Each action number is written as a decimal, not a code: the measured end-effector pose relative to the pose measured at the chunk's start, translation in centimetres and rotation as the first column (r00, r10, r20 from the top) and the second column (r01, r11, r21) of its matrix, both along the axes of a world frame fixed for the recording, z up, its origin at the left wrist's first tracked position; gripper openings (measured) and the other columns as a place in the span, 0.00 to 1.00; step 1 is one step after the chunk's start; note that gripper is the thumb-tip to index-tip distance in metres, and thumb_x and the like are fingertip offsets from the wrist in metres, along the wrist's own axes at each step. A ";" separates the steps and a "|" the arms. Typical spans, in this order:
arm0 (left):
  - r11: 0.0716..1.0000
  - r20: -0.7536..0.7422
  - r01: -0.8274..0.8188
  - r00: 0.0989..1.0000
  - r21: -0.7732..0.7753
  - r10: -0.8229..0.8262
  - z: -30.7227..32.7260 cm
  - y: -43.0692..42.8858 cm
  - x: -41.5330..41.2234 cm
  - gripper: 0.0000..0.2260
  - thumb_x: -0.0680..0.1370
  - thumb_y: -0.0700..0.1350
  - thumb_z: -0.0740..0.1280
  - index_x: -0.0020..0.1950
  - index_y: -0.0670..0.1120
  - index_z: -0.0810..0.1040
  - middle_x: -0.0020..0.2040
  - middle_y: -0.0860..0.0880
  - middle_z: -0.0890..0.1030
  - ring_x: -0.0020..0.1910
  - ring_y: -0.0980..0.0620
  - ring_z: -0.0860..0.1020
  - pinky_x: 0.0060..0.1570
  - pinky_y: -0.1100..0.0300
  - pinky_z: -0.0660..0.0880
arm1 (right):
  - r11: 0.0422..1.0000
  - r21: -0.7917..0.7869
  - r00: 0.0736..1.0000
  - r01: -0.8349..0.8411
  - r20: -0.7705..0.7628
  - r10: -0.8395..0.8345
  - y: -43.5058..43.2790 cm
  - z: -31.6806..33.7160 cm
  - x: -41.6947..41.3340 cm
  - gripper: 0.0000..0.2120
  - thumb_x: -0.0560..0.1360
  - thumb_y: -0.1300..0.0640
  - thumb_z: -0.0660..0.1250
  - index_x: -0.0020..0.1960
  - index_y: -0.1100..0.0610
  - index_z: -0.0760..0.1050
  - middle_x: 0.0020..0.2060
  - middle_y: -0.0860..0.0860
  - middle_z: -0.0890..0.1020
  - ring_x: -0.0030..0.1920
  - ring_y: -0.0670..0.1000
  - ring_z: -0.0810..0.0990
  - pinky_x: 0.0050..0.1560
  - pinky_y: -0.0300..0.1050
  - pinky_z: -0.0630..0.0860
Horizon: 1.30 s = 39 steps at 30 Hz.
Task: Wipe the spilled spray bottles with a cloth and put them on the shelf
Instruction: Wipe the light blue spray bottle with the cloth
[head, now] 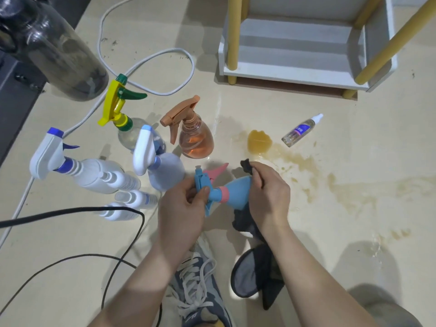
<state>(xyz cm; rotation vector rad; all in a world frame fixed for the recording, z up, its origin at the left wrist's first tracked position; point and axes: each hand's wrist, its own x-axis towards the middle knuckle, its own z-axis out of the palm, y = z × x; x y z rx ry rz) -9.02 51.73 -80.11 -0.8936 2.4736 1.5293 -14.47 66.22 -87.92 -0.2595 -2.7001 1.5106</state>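
Nearest is a laced shoe [198, 286], just below the blue bottle [232, 191]. Both hands hold the blue bottle up off the floor [389, 138], mid-frame. Left hand [181, 208] pinches the spray head, thumb and fingers curled round it. Right hand [269, 194] wraps the body through a dark cloth [244, 224]. The cloth bunches above the fingers and hangs down below the wrist.

The bottle's long axis runs left-right, roughly level. Head end is left; the fat base is right, hidden in the cloth. The pink trigger sticks out away from the person. Looks like the wiping step; this bottle is not yet shelved.

Past the blue bottle to the left is a cluster of upright bottles: white bottles [94, 172], a yellow-headed bottle [120, 107] and an orange bottle [195, 138]. Past it to the right is an amber spill [259, 141], smears trailing right. A small clear bottle [300, 131] lies on its side just beyond the puddle, cap pointing away-right.

Farthest is the white shelf [295, 74] with yellow posts, beyond the blue bottle and to its right, well apart. The right hand is nearer to it and has the base end. Placing probably means turning the bottle upright, base down, then reaching forward-right over the spill. Risk: the hanging cloth drags through the puddle.
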 end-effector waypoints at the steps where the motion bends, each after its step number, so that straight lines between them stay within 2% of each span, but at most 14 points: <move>1: 1.000 0.005 0.007 1.000 -0.003 -0.006 0.0 0.0 0.0 0.08 0.79 0.42 0.67 0.53 0.53 0.82 0.42 0.58 0.84 0.42 0.62 0.82 0.46 0.62 0.77 | 0.999 0.000 0.998 0.038 0.040 -0.038 1.0 -0.5 -0.2 0.13 0.78 0.65 0.62 0.56 0.58 0.83 0.53 0.50 0.84 0.54 0.48 0.79 0.51 0.22 0.64; 6: 0.987 0.019 0.117 0.993 -0.108 -0.116 0.7 0.6 -0.7 0.09 0.77 0.44 0.68 0.53 0.56 0.81 0.42 0.57 0.84 0.43 0.60 0.81 0.44 0.60 0.75 | 0.967 -0.095 0.953 0.235 0.220 -0.210 4.8 -0.7 -0.1 0.12 0.80 0.65 0.61 0.54 0.59 0.82 0.47 0.47 0.83 0.57 0.54 0.80 0.49 0.29 0.67; 9: 0.961 -0.005 0.194 0.980 -0.198 -0.199 1.0 1.1 -0.8 0.10 0.77 0.44 0.69 0.57 0.53 0.82 0.44 0.53 0.83 0.45 0.54 0.80 0.47 0.55 0.75 | 0.972 -0.237 1.000 0.014 -0.016 -0.018 0.4 2.7 2.5 0.13 0.77 0.67 0.60 0.52 0.57 0.82 0.47 0.44 0.83 0.52 0.48 0.81 0.54 0.33 0.71; 12: 0.935 -0.058 0.220 0.968 -0.277 -0.245 1.1 0.9 -0.3 0.11 0.76 0.45 0.70 0.58 0.51 0.82 0.47 0.52 0.80 0.45 0.53 0.78 0.47 0.56 0.74 | 0.956 -0.144 0.937 -0.257 -0.280 0.210 -1.5 3.5 3.9 0.12 0.78 0.64 0.60 0.54 0.59 0.82 0.51 0.49 0.83 0.54 0.48 0.80 0.56 0.43 0.75; 15: 0.871 0.048 0.308 0.948 -0.384 -0.314 1.8 0.6 0.1 0.13 0.78 0.52 0.65 0.62 0.56 0.79 0.39 0.54 0.74 0.40 0.52 0.75 0.41 0.57 0.69 | 0.945 -0.012 0.918 -0.327 -0.240 0.314 1.6 1.2 2.6 0.14 0.79 0.62 0.57 0.55 0.59 0.81 0.50 0.51 0.83 0.51 0.53 0.80 0.53 0.49 0.75; 18: 0.938 0.154 0.332 0.936 -0.099 -0.315 2.8 1.2 0.2 0.11 0.79 0.53 0.63 0.60 0.66 0.76 0.32 0.52 0.81 0.36 0.56 0.81 0.43 0.58 0.76 | 1.000 -0.017 1.000 -0.001 0.023 0.001 3.9 -0.5 2.4 0.16 0.81 0.56 0.55 0.59 0.56 0.79 0.53 0.47 0.83 0.55 0.50 0.80 0.59 0.46 0.75; 20: 0.967 0.164 0.137 0.971 0.215 -0.174 3.7 1.6 -0.1 0.10 0.79 0.49 0.64 0.56 0.60 0.81 0.36 0.49 0.85 0.38 0.51 0.84 0.47 0.54 0.80 | 0.991 -0.109 0.993 0.080 0.093 -0.070 4.3 -0.5 2.6 0.13 0.82 0.59 0.57 0.59 0.53 0.79 0.53 0.44 0.82 0.56 0.43 0.80 0.58 0.33 0.72; 22: 0.930 0.189 -0.022 0.981 0.367 -0.051 4.1 1.5 -0.4 0.10 0.80 0.48 0.63 0.50 0.53 0.86 0.40 0.45 0.86 0.41 0.47 0.85 0.47 0.52 0.81 | 0.966 -0.250 0.988 0.070 0.149 -0.033 3.8 0.3 2.6 0.13 0.82 0.62 0.58 0.56 0.54 0.81 0.52 0.45 0.84 0.54 0.41 0.80 0.57 0.35 0.74; 27: 0.958 0.091 -0.102 0.993 0.268 0.080 4.0 0.5 -0.9 0.05 0.73 0.44 0.74 0.36 0.49 0.86 0.36 0.43 0.84 0.33 0.52 0.80 0.37 0.62 0.80 | 0.683 -0.694 0.944 0.226 0.330 0.023 2.4 4.3 -0.2 0.14 0.83 0.64 0.58 0.52 0.59 0.82 0.48 0.53 0.86 0.50 0.51 0.83 0.54 0.47 0.77; 30: 0.972 0.094 -0.081 0.994 0.222 0.062 3.5 0.1 -1.1 0.10 0.74 0.38 0.73 0.48 0.53 0.85 0.35 0.48 0.85 0.34 0.52 0.83 0.38 0.57 0.83 | 0.624 -0.759 0.955 0.186 0.290 0.068 2.4 7.1 -0.9 0.14 0.84 0.60 0.57 0.57 0.57 0.81 0.48 0.53 0.85 0.45 0.53 0.82 0.46 0.47 0.77; 32: 0.989 0.093 -0.026 0.996 0.147 0.012 3.2 0.1 -1.3 0.17 0.73 0.38 0.72 0.58 0.55 0.79 0.37 0.51 0.85 0.36 0.52 0.84 0.38 0.55 0.82 | 0.715 -0.699 0.960 0.013 0.208 0.186 -0.1 8.4 0.5 0.13 0.83 0.58 0.59 0.58 0.55 0.81 0.43 0.50 0.84 0.36 0.52 0.79 0.33 0.42 0.74; 34: 0.996 0.080 0.054 0.995 0.064 -0.060 3.1 0.1 -1.2 0.17 0.73 0.37 0.69 0.56 0.56 0.78 0.38 0.55 0.85 0.37 0.58 0.83 0.38 0.63 0.79 | 0.814 -0.505 0.934 -0.287 0.040 0.355 -3.2 7.8 2.1 0.13 0.82 0.57 0.59 0.59 0.55 0.81 0.50 0.49 0.84 0.47 0.47 0.82 0.47 0.36 0.75; 36: 0.996 0.115 0.083 0.990 0.023 -0.085 3.0 0.0 -0.4 0.13 0.71 0.40 0.68 0.49 0.57 0.78 0.37 0.57 0.85 0.37 0.61 0.82 0.42 0.64 0.79 | 0.833 -0.156 0.848 -0.531 -0.097 0.522 -4.5 5.1 2.7 0.15 0.81 0.55 0.58 0.61 0.55 0.79 0.57 0.48 0.83 0.61 0.47 0.77 0.64 0.33 0.63; 39: 0.998 0.204 0.067 0.977 0.010 -0.068 3.2 0.3 0.8 0.15 0.67 0.50 0.69 0.47 0.68 0.76 0.41 0.59 0.85 0.41 0.59 0.84 0.49 0.50 0.80 | 0.812 0.141 0.801 -0.566 -0.137 0.582 -2.3 1.3 1.1 0.18 0.81 0.50 0.55 0.54 0.55 0.82 0.56 0.47 0.83 0.66 0.50 0.75 0.68 0.44 0.62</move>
